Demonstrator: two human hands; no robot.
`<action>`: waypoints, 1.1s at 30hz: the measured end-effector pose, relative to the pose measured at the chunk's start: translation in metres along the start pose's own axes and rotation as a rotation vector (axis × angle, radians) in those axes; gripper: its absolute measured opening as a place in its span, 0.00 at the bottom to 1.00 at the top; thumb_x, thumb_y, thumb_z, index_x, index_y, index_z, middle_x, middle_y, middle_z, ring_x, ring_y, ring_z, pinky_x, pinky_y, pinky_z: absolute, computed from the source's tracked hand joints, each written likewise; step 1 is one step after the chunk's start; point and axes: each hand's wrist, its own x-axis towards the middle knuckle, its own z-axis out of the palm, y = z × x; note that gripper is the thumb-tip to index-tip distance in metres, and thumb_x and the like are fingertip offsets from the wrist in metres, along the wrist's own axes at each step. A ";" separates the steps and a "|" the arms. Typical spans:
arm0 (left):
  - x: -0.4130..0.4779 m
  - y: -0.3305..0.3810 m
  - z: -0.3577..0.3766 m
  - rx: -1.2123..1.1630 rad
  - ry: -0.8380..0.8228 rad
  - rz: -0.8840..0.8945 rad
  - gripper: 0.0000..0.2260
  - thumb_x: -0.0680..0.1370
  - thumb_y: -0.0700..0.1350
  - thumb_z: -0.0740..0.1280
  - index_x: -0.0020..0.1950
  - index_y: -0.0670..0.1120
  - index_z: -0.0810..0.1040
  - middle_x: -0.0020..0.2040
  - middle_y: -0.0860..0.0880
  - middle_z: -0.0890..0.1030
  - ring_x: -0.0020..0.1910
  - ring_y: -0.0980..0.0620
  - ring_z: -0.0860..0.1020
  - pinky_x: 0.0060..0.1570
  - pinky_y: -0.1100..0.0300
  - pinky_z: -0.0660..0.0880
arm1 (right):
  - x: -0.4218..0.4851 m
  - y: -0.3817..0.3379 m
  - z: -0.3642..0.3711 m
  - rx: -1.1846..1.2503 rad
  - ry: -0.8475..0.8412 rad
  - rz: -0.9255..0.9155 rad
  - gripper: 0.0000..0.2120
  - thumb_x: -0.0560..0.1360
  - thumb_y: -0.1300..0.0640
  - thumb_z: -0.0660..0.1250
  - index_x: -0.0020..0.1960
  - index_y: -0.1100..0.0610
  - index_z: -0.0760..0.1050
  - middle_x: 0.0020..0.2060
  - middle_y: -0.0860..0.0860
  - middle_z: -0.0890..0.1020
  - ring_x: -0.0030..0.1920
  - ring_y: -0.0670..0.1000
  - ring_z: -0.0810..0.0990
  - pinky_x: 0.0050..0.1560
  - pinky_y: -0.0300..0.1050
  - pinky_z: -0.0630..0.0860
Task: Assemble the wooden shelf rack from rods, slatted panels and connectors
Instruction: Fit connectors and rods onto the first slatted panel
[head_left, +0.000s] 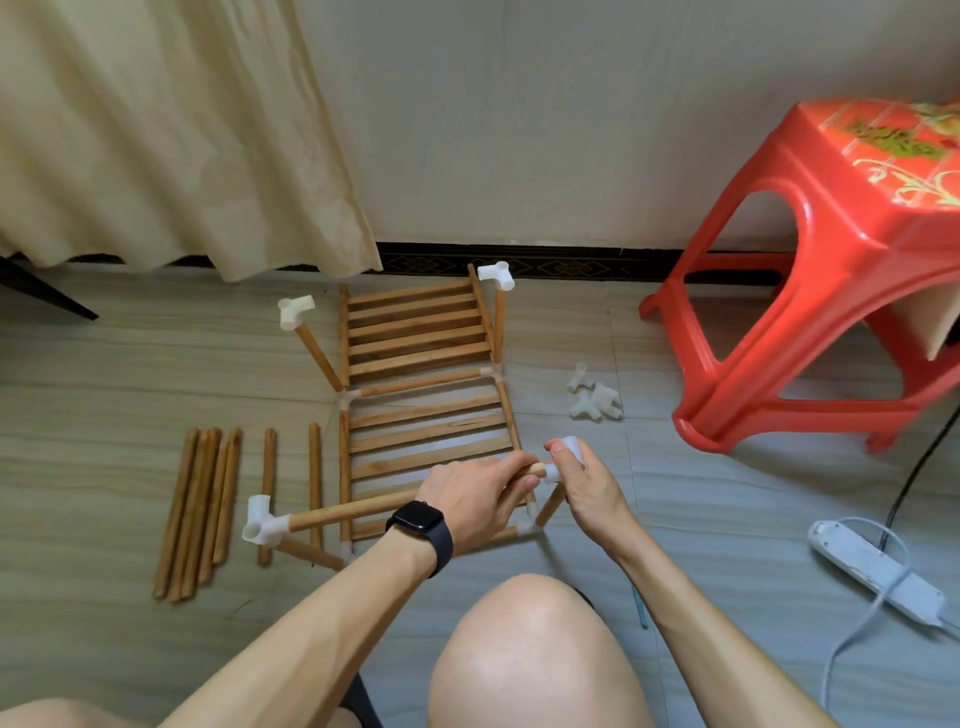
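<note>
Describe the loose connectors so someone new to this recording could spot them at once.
Start at the red plastic stool on the right. On the floor between its legs and the half-built wooden rack lies a small heap of white connectors. Unlike the rack's connectors, these sit on no rod.

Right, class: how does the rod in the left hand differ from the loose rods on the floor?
The held rod runs crosswise in the left hand; the loose rods lie lengthwise on the floor. The held rod has a white connector on its left end; the loose rods are bare. Both are round brown wood.
</note>
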 end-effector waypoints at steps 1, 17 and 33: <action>0.000 0.000 0.000 0.000 0.003 -0.001 0.16 0.84 0.61 0.49 0.67 0.59 0.66 0.50 0.54 0.80 0.42 0.50 0.78 0.38 0.52 0.77 | 0.001 0.001 0.001 -0.008 0.007 -0.003 0.17 0.83 0.43 0.57 0.56 0.55 0.75 0.45 0.54 0.78 0.42 0.48 0.74 0.43 0.43 0.71; 0.005 -0.001 0.003 0.009 0.008 -0.014 0.14 0.84 0.61 0.49 0.62 0.57 0.67 0.46 0.55 0.77 0.38 0.51 0.73 0.36 0.54 0.74 | 0.001 -0.003 0.007 0.032 0.043 -0.002 0.16 0.84 0.46 0.54 0.56 0.56 0.74 0.44 0.52 0.77 0.43 0.45 0.73 0.40 0.42 0.68; 0.013 -0.003 0.003 0.056 0.029 -0.021 0.15 0.84 0.61 0.48 0.60 0.55 0.67 0.46 0.53 0.78 0.39 0.48 0.76 0.36 0.52 0.76 | 0.005 -0.012 0.015 0.098 0.100 -0.007 0.13 0.84 0.47 0.56 0.52 0.56 0.72 0.41 0.49 0.76 0.40 0.45 0.72 0.39 0.40 0.69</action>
